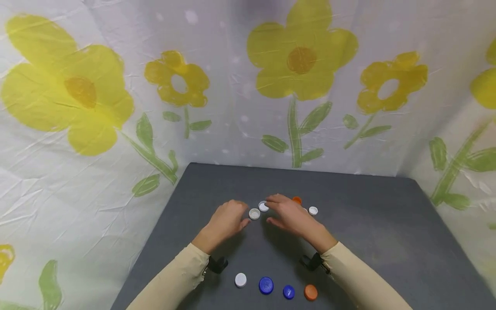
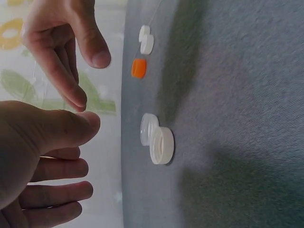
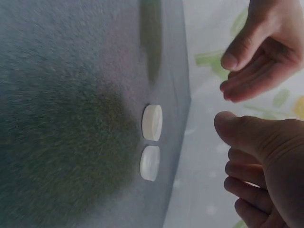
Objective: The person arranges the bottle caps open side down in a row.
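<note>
Head view: on the grey table [image 1: 372, 237], a cream cap [image 1: 254, 214] and a white cap [image 1: 263, 206] lie just beside each other between the left hand [image 1: 226, 220] and the right hand [image 1: 291, 216]. Past the right hand sit an orange cap [image 1: 297, 200] and a small white cap [image 1: 313, 210]. Nearer the person, a row runs white, large blue [image 1: 266, 285], small blue, orange; any lettering on these is too small to read.

Left wrist view: the left hand's fingers are spread, thumb apart, gripping nothing, above the table.

Right wrist view: the right hand's fingers are likewise relaxed and bare, clear of both nearby caps.
</note>
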Tool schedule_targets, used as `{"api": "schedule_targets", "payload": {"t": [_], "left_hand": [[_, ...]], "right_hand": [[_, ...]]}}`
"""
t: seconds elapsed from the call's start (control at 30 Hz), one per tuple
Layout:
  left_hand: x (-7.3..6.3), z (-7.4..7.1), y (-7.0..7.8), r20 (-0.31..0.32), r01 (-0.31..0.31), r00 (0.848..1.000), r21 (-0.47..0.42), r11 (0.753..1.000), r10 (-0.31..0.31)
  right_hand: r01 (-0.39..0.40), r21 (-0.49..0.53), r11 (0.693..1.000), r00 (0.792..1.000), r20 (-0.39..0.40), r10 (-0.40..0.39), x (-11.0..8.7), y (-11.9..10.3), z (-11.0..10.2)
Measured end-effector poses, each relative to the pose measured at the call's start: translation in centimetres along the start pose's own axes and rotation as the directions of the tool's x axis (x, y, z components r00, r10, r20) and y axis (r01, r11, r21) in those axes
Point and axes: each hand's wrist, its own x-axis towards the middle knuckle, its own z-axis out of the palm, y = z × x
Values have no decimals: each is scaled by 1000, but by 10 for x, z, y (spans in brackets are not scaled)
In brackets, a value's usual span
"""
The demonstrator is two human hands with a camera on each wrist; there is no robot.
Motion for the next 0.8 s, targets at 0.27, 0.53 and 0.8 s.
{"api": "schedule_targets", "payload": {"t": [0.27,0.53,0.8], "left_hand": [[14,11,-7,29,54,998,-32,998,-53],[22,38,-18,52,81,996,-62,995,-78],[24,67,-27,75,99,993,-86,991,-93]], "right_hand": [[-2,37,999,999,51,0,25,11,25],[-50,87,995,988,148,37,39,16,41],[10,55,998,986,163,-19,45,21,60]]}}
